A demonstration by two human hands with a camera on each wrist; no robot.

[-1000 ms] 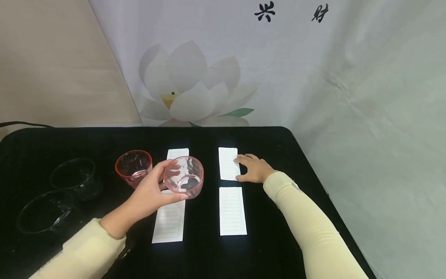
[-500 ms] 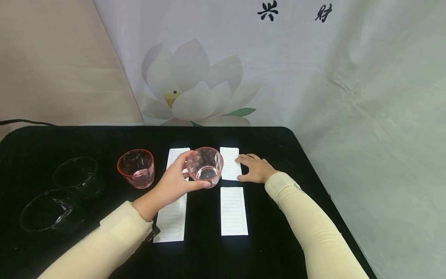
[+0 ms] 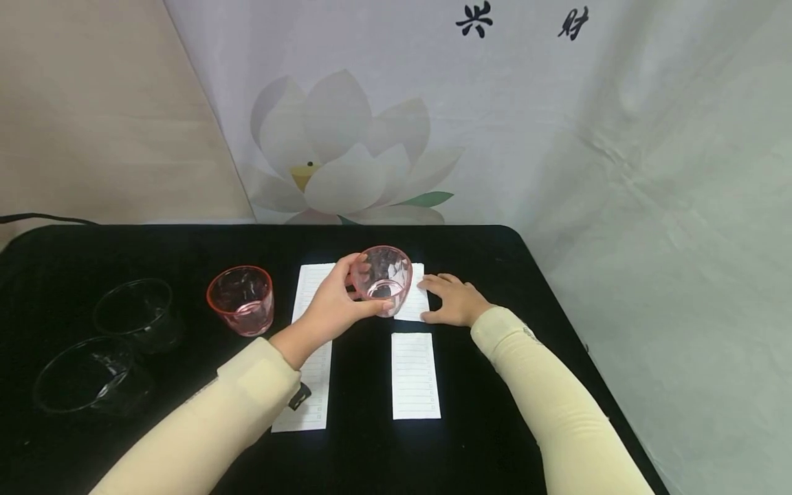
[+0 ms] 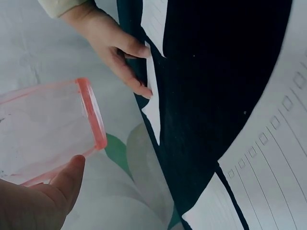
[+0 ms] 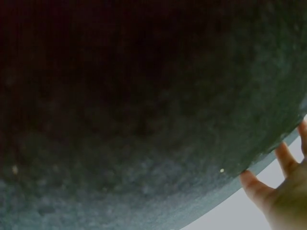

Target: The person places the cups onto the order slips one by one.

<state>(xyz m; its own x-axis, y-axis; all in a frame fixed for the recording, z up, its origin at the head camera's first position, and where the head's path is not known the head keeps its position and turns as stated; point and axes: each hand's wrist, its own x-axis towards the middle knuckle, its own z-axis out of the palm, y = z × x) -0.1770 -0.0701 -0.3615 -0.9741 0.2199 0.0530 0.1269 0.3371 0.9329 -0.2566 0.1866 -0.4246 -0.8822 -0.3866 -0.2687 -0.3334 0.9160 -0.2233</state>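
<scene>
My left hand [image 3: 331,306] grips a clear pink glass cup [image 3: 386,271], thumb on the near side and fingers round the far side. It holds the cup tilted, over the far right sheet of lined paper [image 3: 418,304], partly covering that sheet in the head view. At the sheet's right edge lie the fingertips and thumb of my right hand [image 3: 454,300]. The left wrist view shows the cup [image 4: 53,129] side-on, with the right hand [image 4: 110,50] at the paper beyond. Mostly dark tabletop fills the right wrist view, with right-hand fingers [image 5: 256,187] at its edge.
Another pink cup [image 3: 241,302] stands left of centre on the black table [image 3: 482,447]. Two clear glass bowls [image 3: 139,316] [image 3: 80,381] are farther left. White lined paper [image 3: 309,395] lies under the left forearm; another sheet [image 3: 416,378] lies near right. A cloth backdrop [image 3: 526,124] rises behind.
My left hand has carried the pink cup to the right and away from me, from over the left paper to over the far right sheet. My right hand has stayed put.
</scene>
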